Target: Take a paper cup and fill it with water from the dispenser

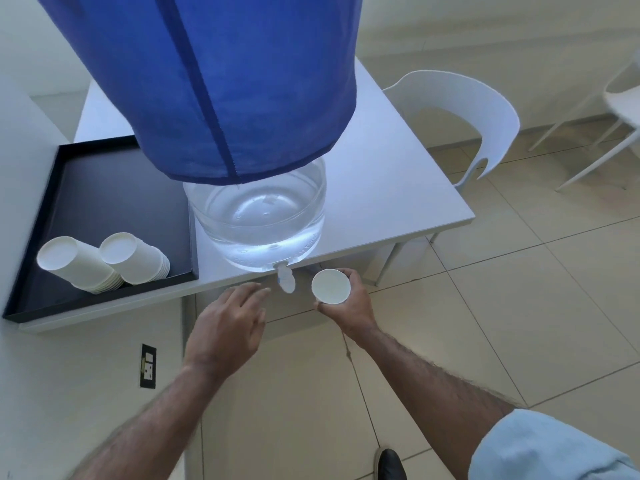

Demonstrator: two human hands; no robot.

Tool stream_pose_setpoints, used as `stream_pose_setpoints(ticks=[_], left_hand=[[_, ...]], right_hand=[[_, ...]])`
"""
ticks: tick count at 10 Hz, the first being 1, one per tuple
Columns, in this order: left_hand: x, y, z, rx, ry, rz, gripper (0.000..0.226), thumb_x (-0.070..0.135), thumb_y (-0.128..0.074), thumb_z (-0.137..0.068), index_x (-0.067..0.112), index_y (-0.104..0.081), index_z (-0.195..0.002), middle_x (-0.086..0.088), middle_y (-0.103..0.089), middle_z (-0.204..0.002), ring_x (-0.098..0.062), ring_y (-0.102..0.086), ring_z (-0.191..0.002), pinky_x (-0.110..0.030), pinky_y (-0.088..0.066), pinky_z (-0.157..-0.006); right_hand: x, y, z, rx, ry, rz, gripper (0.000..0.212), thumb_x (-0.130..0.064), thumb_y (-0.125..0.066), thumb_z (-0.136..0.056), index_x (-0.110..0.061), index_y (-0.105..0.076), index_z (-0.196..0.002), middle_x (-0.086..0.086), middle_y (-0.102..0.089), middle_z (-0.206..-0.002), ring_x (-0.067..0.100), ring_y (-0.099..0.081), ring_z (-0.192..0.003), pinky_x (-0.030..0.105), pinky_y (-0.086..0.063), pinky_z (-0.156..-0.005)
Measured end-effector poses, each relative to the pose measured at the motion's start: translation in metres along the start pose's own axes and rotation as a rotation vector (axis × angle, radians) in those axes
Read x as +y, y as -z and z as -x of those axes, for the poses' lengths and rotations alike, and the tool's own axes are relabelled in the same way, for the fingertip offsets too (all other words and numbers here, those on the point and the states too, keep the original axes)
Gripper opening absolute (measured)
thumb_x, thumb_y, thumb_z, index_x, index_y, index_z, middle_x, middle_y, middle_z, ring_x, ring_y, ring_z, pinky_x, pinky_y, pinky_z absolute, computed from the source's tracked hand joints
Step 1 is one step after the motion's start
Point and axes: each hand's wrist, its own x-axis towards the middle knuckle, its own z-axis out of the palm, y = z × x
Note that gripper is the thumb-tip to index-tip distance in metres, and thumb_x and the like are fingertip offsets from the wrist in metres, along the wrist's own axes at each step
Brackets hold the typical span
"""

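A large clear water dispenser [256, 216] under a blue cloth cover [214, 81] stands on a white table [398, 188]. Its small tap [286, 282] juts over the table's front edge. My right hand [349, 306] holds a white paper cup [330, 286] upright, just right of the tap and not under it. The cup looks empty. My left hand [232, 320] is open, fingers spread, just left of the tap with its fingertips close to it, touching nothing.
A black tray [104, 188] on the table's left holds two stacks of upside-down paper cups [104, 263]. A white chair [478, 119] stands right of the table. A wall socket [148, 365] is low on the left. The floor is tiled, and a black shoe [389, 465] shows at the bottom.
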Motion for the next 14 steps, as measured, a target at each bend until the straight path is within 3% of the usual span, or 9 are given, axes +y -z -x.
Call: stream_pose_setpoints(ticks=[2, 4, 6, 9, 11, 13, 14], left_hand=[[0.000, 0.013, -0.002, -0.017, 0.099, 0.007, 0.040, 0.025, -0.048, -0.082, 0.012, -0.070, -0.112, -0.002, -0.070, -0.111, -0.026, -0.068, -0.092, -0.036, -0.057, -0.073], [0.008, 0.027, -0.017, -0.014, 0.095, -0.011, 0.039, 0.027, -0.045, -0.081, 0.014, -0.070, -0.108, 0.000, -0.070, -0.106, -0.025, -0.068, -0.089, -0.036, -0.057, -0.068], [0.009, 0.034, -0.027, 0.017, 0.116, -0.008, 0.038, 0.028, -0.046, -0.081, 0.014, -0.071, -0.106, 0.001, -0.070, -0.105, -0.023, -0.069, -0.088, -0.034, -0.057, -0.064], [-0.002, 0.040, -0.029, 0.016, 0.168, -0.017, 0.041, 0.032, -0.042, -0.083, 0.015, -0.072, -0.107, 0.003, -0.071, -0.106, -0.022, -0.069, -0.093, -0.033, -0.057, -0.065], [-0.006, 0.042, -0.026, 0.008, 0.179, -0.039, 0.040, 0.031, -0.045, -0.082, 0.015, -0.072, -0.107, 0.003, -0.071, -0.106, -0.021, -0.069, -0.091, -0.032, -0.056, -0.063], [-0.005, 0.050, -0.024, -0.003, 0.196, -0.044, 0.040, 0.031, -0.046, -0.080, 0.015, -0.072, -0.106, 0.004, -0.071, -0.106, -0.022, -0.069, -0.092, -0.034, -0.058, -0.064], [-0.005, 0.058, -0.020, 0.022, 0.198, -0.044, 0.039, 0.028, -0.051, -0.078, 0.012, -0.072, -0.107, 0.000, -0.072, -0.106, -0.024, -0.069, -0.094, -0.037, -0.058, -0.071]], right_hand=[[-0.032, 0.046, -0.006, 0.084, 0.056, 0.001, 0.071, -0.028, -0.088, -0.055, -0.023, -0.056, -0.118, -0.002, -0.067, -0.115, 0.014, -0.065, -0.104, 0.029, -0.054, -0.088], [-0.075, 0.077, -0.030, 0.105, 0.119, 0.060, 0.066, -0.017, -0.093, -0.062, -0.021, -0.056, -0.116, -0.012, -0.063, -0.106, 0.004, -0.062, -0.096, 0.016, -0.051, -0.079], [-0.103, 0.073, -0.072, 0.157, 0.123, 0.135, 0.074, -0.024, -0.094, -0.062, -0.017, -0.053, -0.124, -0.002, -0.062, -0.119, 0.018, -0.057, -0.109, 0.034, -0.051, -0.094], [-0.101, 0.052, -0.113, 0.153, 0.060, 0.185, 0.077, -0.025, -0.092, -0.065, -0.015, -0.049, -0.129, 0.001, -0.059, -0.127, 0.017, -0.053, -0.109, 0.027, -0.042, -0.086], [-0.090, 0.052, -0.113, 0.101, 0.023, 0.175, 0.080, -0.023, -0.091, -0.066, -0.017, -0.046, -0.132, 0.001, -0.057, -0.131, 0.024, -0.055, -0.119, 0.029, -0.044, -0.091], [-0.099, 0.068, -0.099, 0.031, 0.055, 0.190, 0.096, -0.020, -0.090, -0.068, -0.016, -0.036, -0.147, 0.001, -0.043, -0.150, 0.017, -0.042, -0.137, 0.026, -0.035, -0.104], [-0.103, 0.083, -0.084, 0.095, 0.163, 0.269, 0.071, -0.015, -0.077, -0.080, -0.014, -0.042, -0.142, 0.001, -0.046, -0.145, 0.015, -0.044, -0.132, 0.024, -0.034, -0.103]])
